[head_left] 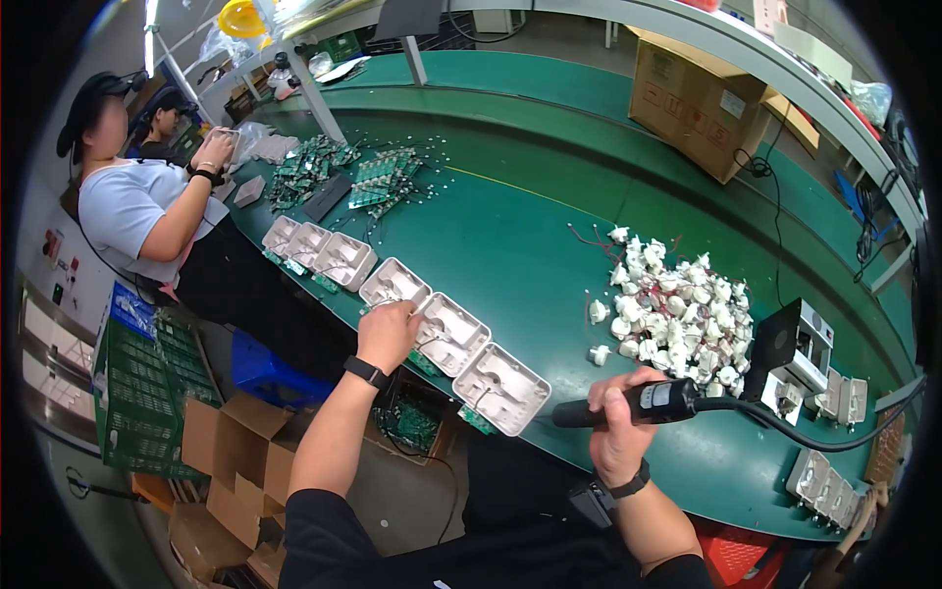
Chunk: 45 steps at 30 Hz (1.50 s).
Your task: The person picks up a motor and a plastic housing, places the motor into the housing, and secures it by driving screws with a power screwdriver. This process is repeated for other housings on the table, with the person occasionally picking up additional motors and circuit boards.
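Observation:
In my right hand (618,437) is a black power screwdriver (662,400), held level above the table edge, its tip end to the left and a cable trailing right. My left hand (386,337) is closed at the near edge of a light-grey plastic housing (395,282); what its fingers pinch is hidden. Right of that hand lie a second open housing (453,332) and a third housing (502,388), nearest the screwdriver, with wires inside. Green circuit boards (478,420) show along their near edges. More housings (343,260) continue the row leftward.
A heap of white wired parts (677,309) lies on the green table (510,236), beside a small machine (800,348). Circuit-board piles (388,182) are far left, near a co-worker (147,211). Cartons (240,456) and green crates (147,383) stand on the floor at left.

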Available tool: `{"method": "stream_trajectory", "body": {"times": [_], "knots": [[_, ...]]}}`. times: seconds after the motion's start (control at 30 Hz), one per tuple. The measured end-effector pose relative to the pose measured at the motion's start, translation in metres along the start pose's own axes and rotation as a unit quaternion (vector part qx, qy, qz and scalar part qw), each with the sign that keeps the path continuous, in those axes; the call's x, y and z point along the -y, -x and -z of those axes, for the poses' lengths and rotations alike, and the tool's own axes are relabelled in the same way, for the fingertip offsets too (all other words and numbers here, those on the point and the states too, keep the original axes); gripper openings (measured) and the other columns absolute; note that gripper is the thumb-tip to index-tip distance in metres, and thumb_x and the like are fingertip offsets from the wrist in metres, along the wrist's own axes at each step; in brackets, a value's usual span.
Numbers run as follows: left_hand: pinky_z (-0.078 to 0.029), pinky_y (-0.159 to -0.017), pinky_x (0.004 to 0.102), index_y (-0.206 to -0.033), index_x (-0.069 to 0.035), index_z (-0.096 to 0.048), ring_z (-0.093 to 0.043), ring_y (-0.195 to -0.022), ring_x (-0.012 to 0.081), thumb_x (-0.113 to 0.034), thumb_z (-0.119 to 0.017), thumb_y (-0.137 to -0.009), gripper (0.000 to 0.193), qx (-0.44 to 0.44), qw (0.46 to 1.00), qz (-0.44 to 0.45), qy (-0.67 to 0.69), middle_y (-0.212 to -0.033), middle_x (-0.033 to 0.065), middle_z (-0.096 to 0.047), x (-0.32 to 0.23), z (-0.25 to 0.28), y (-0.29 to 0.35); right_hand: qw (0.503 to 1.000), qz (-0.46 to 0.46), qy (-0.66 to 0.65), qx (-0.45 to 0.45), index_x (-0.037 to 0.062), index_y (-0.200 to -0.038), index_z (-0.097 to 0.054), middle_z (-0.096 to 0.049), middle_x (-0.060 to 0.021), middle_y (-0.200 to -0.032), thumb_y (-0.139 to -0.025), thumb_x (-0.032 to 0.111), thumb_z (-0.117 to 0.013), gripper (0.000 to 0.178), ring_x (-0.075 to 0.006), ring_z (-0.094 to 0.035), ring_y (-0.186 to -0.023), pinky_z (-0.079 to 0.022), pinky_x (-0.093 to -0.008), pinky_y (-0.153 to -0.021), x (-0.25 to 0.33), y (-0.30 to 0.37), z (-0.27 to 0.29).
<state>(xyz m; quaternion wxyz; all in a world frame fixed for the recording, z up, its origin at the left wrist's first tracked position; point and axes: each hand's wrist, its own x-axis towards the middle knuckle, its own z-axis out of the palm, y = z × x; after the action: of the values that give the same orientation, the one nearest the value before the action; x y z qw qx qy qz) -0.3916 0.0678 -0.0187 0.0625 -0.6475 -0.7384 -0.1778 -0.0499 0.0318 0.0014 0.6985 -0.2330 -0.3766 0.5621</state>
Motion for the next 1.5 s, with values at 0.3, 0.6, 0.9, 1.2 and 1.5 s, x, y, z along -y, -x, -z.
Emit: {"method": "stream_trajectory", "body": {"times": [0.3,0.6,0.9,1.2,1.5], "knots": [[-0.053,-0.079,0.0478,-0.098,-0.005,-0.071,-0.068,-0.091,0.0379,-0.032,-0.068,-0.090,0.029,-0.033,0.997,0.043,0.056,-0.092,0.0192,-0.071,0.054,0.009,-0.033,0.999,0.050,0.011,-0.010,0.0114,-0.107,-0.043,-0.051,-0.0035,-0.080,-0.088,0.001,-0.065,0.031,-0.0175,-0.050,-0.069,-0.045,-0.0352,-0.071,-0.003,-0.017,-0.005],[-0.049,-0.092,0.0508,-0.119,0.003,-0.064,-0.064,-0.104,0.0439,-0.038,-0.065,-0.093,0.048,0.014,0.991,0.136,0.004,-0.107,0.0269,-0.069,0.105,-0.013,-0.057,0.998,0.053,0.021,-0.013,0.0113,-0.107,-0.043,-0.052,-0.0043,-0.079,-0.088,0.000,-0.064,0.031,-0.0177,-0.051,-0.068,-0.045,-0.0357,-0.070,-0.003,-0.026,-0.004],[-0.054,-0.080,0.0464,-0.113,0.000,-0.067,-0.069,-0.092,0.0395,-0.024,-0.065,-0.092,0.031,0.043,0.998,0.037,0.042,-0.098,0.0217,-0.072,0.112,-0.032,-0.073,0.994,0.081,0.066,-0.044,0.0112,-0.108,-0.043,-0.053,-0.0047,-0.079,-0.087,-0.001,-0.064,0.032,-0.0175,-0.052,-0.067,-0.046,-0.0359,-0.069,-0.020,-0.039,0.004],[-0.055,-0.072,0.0382,-0.111,0.001,-0.068,-0.072,-0.081,0.0305,-0.013,-0.069,-0.090,0.025,0.117,0.974,-0.001,0.195,-0.089,0.0177,-0.073,-0.109,-0.010,-0.009,0.969,0.163,0.133,-0.131,0.0099,-0.108,-0.046,-0.054,-0.0048,-0.078,-0.087,-0.002,-0.063,0.029,-0.0165,-0.051,-0.066,-0.046,-0.0363,-0.070,0.142,-0.035,0.165],[-0.054,-0.067,0.0341,-0.111,0.001,-0.069,-0.072,-0.076,0.0263,-0.012,-0.071,-0.089,0.026,0.062,0.963,-0.100,0.243,-0.088,0.0176,-0.074,-0.265,-0.060,0.050,0.916,0.230,0.268,-0.188,0.0076,-0.105,-0.050,-0.057,-0.0048,-0.080,-0.090,0.002,-0.066,0.023,-0.0162,-0.055,-0.069,-0.046,-0.0325,-0.067,0.228,-0.030,0.284]]}}
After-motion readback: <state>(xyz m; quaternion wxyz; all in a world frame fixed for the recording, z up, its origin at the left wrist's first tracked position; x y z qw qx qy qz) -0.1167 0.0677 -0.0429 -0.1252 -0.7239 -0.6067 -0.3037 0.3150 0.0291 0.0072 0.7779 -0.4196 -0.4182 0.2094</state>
